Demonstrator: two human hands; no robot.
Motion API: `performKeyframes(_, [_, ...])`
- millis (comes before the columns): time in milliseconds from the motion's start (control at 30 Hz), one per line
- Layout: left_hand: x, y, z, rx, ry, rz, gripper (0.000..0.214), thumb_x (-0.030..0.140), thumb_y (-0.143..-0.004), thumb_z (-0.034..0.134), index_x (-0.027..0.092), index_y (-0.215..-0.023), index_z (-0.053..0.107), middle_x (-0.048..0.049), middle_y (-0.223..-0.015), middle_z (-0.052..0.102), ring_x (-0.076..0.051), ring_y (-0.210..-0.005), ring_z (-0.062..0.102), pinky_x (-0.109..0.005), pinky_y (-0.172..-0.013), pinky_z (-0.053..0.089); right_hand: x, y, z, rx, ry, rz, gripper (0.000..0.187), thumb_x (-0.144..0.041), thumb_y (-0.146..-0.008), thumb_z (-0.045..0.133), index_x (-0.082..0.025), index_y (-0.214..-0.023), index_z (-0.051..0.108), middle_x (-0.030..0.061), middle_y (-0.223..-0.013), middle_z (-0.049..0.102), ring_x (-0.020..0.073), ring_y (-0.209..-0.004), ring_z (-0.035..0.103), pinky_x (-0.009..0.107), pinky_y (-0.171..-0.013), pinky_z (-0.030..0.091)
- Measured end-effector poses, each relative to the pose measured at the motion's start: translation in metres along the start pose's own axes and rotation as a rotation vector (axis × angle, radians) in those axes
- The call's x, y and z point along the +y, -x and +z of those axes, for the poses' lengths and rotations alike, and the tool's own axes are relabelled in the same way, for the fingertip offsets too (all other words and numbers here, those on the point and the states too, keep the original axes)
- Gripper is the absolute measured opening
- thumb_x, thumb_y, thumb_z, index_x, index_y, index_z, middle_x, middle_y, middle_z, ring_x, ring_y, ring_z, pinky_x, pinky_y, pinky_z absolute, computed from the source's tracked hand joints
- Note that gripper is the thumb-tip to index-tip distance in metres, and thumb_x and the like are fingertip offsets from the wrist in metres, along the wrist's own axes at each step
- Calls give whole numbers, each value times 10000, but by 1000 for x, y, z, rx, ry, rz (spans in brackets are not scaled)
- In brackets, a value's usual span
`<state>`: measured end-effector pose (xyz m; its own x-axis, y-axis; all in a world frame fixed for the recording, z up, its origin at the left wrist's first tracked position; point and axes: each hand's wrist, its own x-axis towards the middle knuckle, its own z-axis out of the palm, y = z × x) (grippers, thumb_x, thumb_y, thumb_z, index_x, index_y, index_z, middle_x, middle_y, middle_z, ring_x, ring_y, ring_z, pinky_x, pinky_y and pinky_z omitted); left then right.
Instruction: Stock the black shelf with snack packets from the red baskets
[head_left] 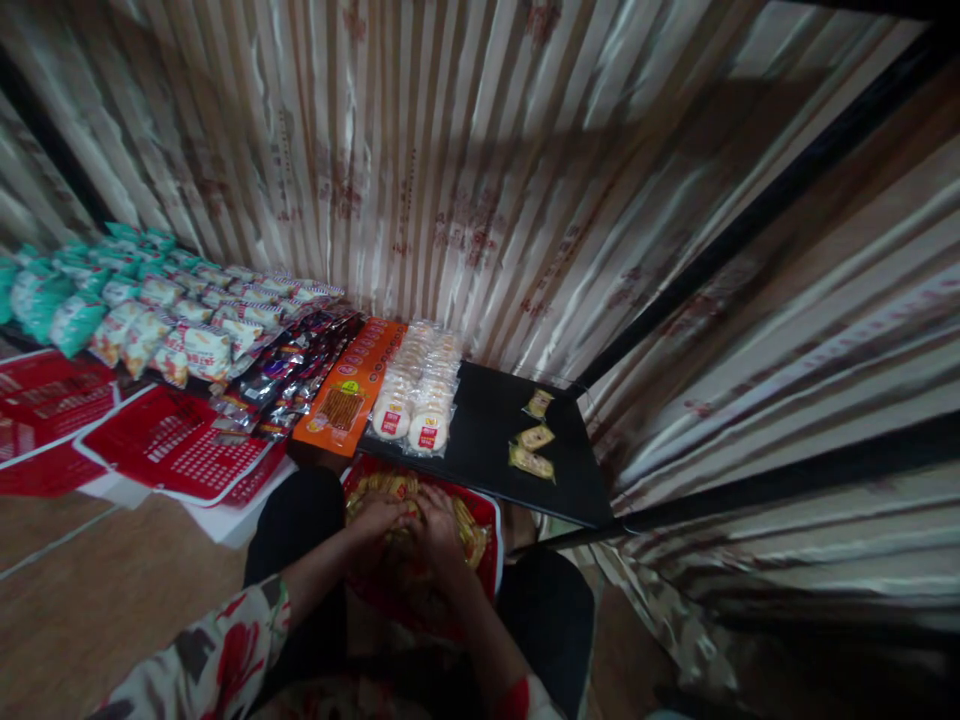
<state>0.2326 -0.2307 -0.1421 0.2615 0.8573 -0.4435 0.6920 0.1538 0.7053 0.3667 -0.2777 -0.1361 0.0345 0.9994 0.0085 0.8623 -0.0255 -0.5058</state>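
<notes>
Between my knees a red basket (496, 545) holds many small yellow-wrapped biscuit packets (469, 530). Both hands are close together over its far half. My left hand (377, 517) has its fingers curled on biscuit packets, and my right hand (439, 522) is closed on packets right beside it. The fingertips are partly hidden among the wrappers and the picture is dim, so how many packets each hand grips cannot be made out. Three similar packets, a far one (538, 403), a middle one (535, 438) and a near one (531, 463), lie on the black shelf (480, 425).
Left of the bare shelf part stand rows of round white crackers (420, 385), an orange snack pack (341, 395), dark packets (300, 365), white bags (199, 350) and green bags (75, 320). Red baskets (176, 440) sit at left. Black frame bars (675, 295) and a curtain (450, 150) enclose the shelf.
</notes>
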Motion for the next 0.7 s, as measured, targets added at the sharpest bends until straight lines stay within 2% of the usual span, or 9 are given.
performKeyframes(167, [28,11,-5,-116,42,7,236,355,-755,492,196,-771,665,5,-687,628,-160,-700,557,-225,-592,397,12,11,-28,-56,-54,-67,373,-191,-801,541,-220,-1163,627,75,-1136,651,216,-1085,526,336,-976,369])
performKeyframes(367, [65,8,-9,-133,32,99,271,378,-759,512,153,-704,655,14,-612,602,-137,-606,528,-218,-522,360,19,20,-65,-88,-148,-87,348,-278,-834,529,-251,-1169,619,58,-1148,644,220,-1093,536,352,-958,397])
performKeyframes(533, [109,3,-17,-72,-135,199,289,406,-765,539,159,-791,689,-29,-755,680,-167,-716,607,-221,-578,396,26,21,-86,54,-188,-57,417,-302,-802,569,-204,-1206,592,89,-1186,622,231,-1111,540,357,-985,386])
performKeyframes(700, [155,-8,-27,-37,-323,296,351,467,-791,518,171,-861,693,-76,-902,699,-205,-842,642,-243,-661,439,33,6,-100,192,-252,44,402,-353,-791,550,-163,-1136,628,113,-1112,655,238,-1019,593,348,-921,433])
